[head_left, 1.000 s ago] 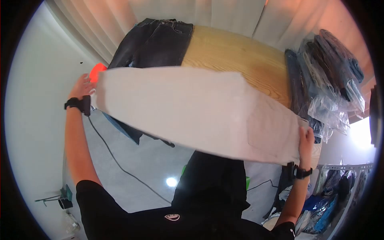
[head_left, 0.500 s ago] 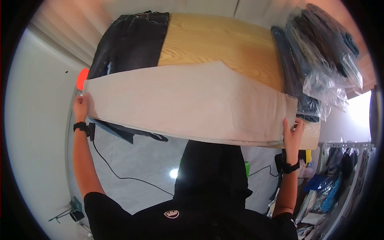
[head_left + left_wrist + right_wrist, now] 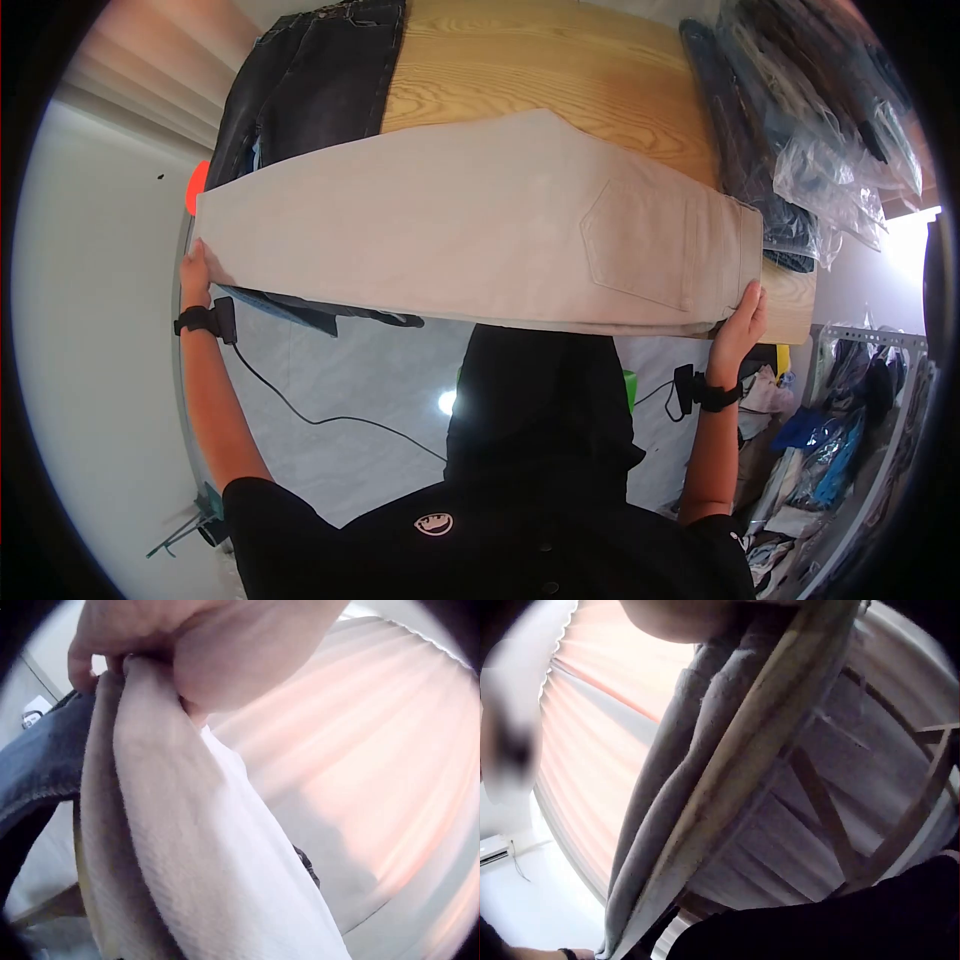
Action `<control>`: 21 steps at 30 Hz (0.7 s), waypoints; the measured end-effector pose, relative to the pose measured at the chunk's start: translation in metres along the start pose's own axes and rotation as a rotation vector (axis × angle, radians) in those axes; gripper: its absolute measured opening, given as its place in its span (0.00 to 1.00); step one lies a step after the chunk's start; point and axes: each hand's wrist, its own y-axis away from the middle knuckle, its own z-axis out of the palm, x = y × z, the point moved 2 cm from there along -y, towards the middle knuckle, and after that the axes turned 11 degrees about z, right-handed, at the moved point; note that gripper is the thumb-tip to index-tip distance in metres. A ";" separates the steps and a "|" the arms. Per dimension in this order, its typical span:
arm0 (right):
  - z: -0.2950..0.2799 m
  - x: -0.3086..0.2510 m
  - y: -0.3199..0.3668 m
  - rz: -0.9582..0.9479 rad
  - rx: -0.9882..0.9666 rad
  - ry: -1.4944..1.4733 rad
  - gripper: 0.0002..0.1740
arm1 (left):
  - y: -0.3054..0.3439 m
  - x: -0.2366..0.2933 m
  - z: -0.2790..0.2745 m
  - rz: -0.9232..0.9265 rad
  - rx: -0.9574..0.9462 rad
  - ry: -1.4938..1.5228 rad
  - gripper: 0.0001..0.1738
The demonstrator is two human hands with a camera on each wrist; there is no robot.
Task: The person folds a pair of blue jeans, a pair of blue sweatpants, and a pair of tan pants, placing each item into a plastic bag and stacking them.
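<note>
- Left hand (image 3: 193,275): fingers and thumb are closed on the leg-hem end of the beige trousers (image 3: 470,230). The left wrist view shows the fingertips (image 3: 90,664) pinching the folded edge of the cloth.
- Right hand (image 3: 740,320): clamped on the waistband end. The fingers lie up along the edge, and in the right wrist view the folds run straight up into the hand.
- Beige trousers: folded lengthwise and stretched taut between the two grips, back pocket uppermost and close to the right-hand grip. The middle and waistband part lie over the near edge of the wooden table (image 3: 540,70). The hem end at the left-hand grip hangs past the table's end.
- Dark grey jeans (image 3: 300,90): spread on the table beyond the left-hand grip, passing under the trousers there, with one end hanging just below that grip.
- Bagged jeans (image 3: 810,130): a stack in clear plastic on the table beyond the right-hand grip, near the waistband. Whether they touch cannot be told.
- Orange-red object (image 3: 196,185): just beyond the left-hand grip, partly hidden.
- Black cable (image 3: 320,415): runs down from the left wrist and across the floor below the trousers.
</note>
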 end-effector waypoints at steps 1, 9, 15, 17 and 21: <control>0.001 -0.001 0.000 -0.011 0.022 -0.012 0.16 | 0.001 0.001 -0.001 -0.023 -0.006 0.062 0.37; 0.005 -0.010 0.011 -0.077 0.160 -0.159 0.12 | 0.007 -0.001 -0.004 0.007 0.013 0.152 0.36; -0.010 -0.001 0.017 -0.171 0.099 0.112 0.04 | -0.007 -0.018 -0.013 0.061 0.123 -0.086 0.34; -0.015 0.009 0.009 -0.265 0.076 0.124 0.01 | -0.005 -0.028 -0.004 0.089 0.192 -0.100 0.32; -0.010 -0.027 0.027 -0.134 0.084 0.170 0.09 | 0.008 -0.036 0.004 0.104 0.254 0.201 0.34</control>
